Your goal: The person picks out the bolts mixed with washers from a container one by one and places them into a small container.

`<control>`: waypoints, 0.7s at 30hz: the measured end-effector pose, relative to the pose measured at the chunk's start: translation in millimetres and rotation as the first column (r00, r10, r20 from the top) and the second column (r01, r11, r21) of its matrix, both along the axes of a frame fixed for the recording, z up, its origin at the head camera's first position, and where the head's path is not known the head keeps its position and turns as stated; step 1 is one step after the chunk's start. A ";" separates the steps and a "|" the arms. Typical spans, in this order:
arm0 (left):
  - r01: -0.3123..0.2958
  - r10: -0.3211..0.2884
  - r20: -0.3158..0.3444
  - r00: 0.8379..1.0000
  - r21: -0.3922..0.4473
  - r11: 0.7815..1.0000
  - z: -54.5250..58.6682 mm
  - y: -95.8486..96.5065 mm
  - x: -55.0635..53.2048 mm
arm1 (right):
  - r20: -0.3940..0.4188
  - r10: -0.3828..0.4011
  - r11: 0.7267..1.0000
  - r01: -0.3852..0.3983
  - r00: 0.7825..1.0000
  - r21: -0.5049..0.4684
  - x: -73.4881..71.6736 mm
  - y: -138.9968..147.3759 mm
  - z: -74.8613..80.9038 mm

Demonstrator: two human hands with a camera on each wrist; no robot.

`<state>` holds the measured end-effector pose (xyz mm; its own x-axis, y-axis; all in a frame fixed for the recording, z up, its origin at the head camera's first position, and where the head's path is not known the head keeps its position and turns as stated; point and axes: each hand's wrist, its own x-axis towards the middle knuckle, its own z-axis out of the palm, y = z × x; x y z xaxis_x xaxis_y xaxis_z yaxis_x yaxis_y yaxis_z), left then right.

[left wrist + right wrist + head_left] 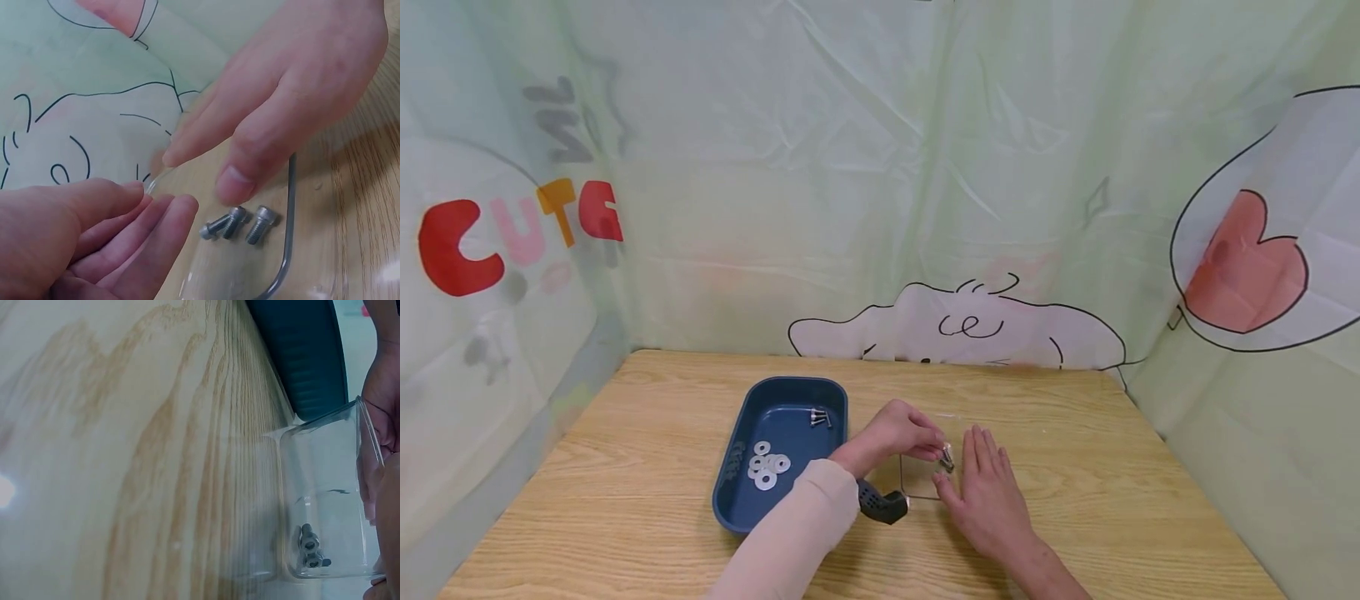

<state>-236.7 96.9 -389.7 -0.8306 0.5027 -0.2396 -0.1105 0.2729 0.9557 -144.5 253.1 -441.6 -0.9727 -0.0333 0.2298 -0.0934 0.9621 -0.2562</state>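
"Where the clear box sits between the hands, which way do the bolts lie from the grip?"

"Inside it, on the floor, toward the right wall. The left hand reaches in from the left, so from its fingertips they lie down and slightly right."

"And how does that hand stand?"

"Fingers bunched, thumb tip close to them. The inner side is hidden, so whether it pinches anything cannot be told."

"The right hand?"

"Spread flat, fingers straight along the right side of the box, nothing in its grasp. Contact with the wall is hard to confirm."

"Which is nearer, then?"

"Both are close. The left wrist view sets the right thumb just beside the bolts, but the left fingertips come almost as near, and the depth is unclear."

"How do the long axes run?"

"Three show. Two slant nearly parallel, heads toward the right hand. The third's head points left, its shank meeting or just beside its neighbour. A pinch by the left hand would probably find that head first."

"Anything on the other side?"

"The blue tray, left of the box, holding more bolts and some washers."
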 end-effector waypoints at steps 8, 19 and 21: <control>-0.003 0.001 0.026 1.000 0.063 0.998 1.5 -10.5 -4.7 | 0.011 0.000 1.000 0.000 1.000 -0.008 -0.3 -0.8 1.8; -0.014 0.009 0.040 0.999 0.118 0.993 2.7 -24.7 -9.8 | 0.017 0.004 1.000 -0.004 1.000 0.003 -2.4 0.2 3.6; -0.021 0.017 0.037 0.999 0.126 0.992 3.5 -28.1 -9.5 | 0.013 0.008 1.000 -0.008 1.000 0.004 -2.2 -0.4 5.2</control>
<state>-246.2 68.7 -386.2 -0.8323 0.5151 -0.2050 -0.1495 0.1475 0.9777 -146.7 252.7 -436.4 -0.9752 -0.0424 0.2171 -0.0983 0.9623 -0.2535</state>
